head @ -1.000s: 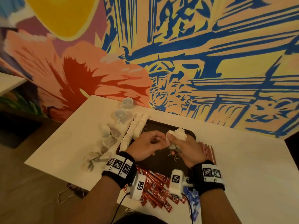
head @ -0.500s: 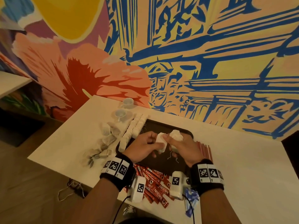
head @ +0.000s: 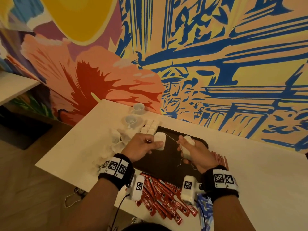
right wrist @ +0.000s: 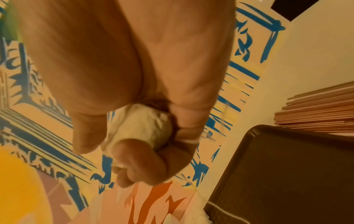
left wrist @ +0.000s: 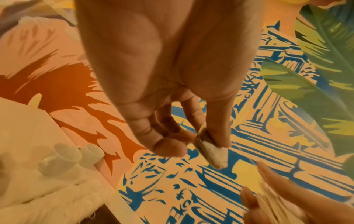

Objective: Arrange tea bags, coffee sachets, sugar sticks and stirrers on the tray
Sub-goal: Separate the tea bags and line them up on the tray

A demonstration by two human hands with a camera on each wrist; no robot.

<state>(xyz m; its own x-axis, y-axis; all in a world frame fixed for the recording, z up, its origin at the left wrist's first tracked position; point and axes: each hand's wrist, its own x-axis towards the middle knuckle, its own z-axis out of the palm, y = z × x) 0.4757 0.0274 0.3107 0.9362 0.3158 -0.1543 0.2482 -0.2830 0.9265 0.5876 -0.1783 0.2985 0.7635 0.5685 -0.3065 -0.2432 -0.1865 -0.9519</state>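
Note:
Both hands hover over the dark tray (head: 168, 157). My left hand (head: 146, 146) pinches one white tea bag (head: 160, 140) (left wrist: 210, 151) between thumb and fingers. My right hand (head: 191, 152) is curled round a bunch of tea bags (head: 187, 144) (right wrist: 141, 125). A thin string (head: 171, 139) runs between the two. A double row of tea bags (head: 150, 128) lies along the tray's left edge. Red coffee sachets (head: 165, 197) are heaped at the table's near edge. Thin stirrers (head: 220, 159) (right wrist: 316, 110) lie right of the tray.
Two small white cups (head: 133, 115) stand at the table's back left, near the painted wall. Crumpled clear wrappers (head: 115, 142) lie left of the tray. A blue patterned packet (head: 205, 207) sits at the near edge. The white table (head: 266, 180) stretches away to the right.
The hands were together over the tray; they have drawn apart, the left taking one tea bag leftward and the right keeping the bunch, with a string stretched between.

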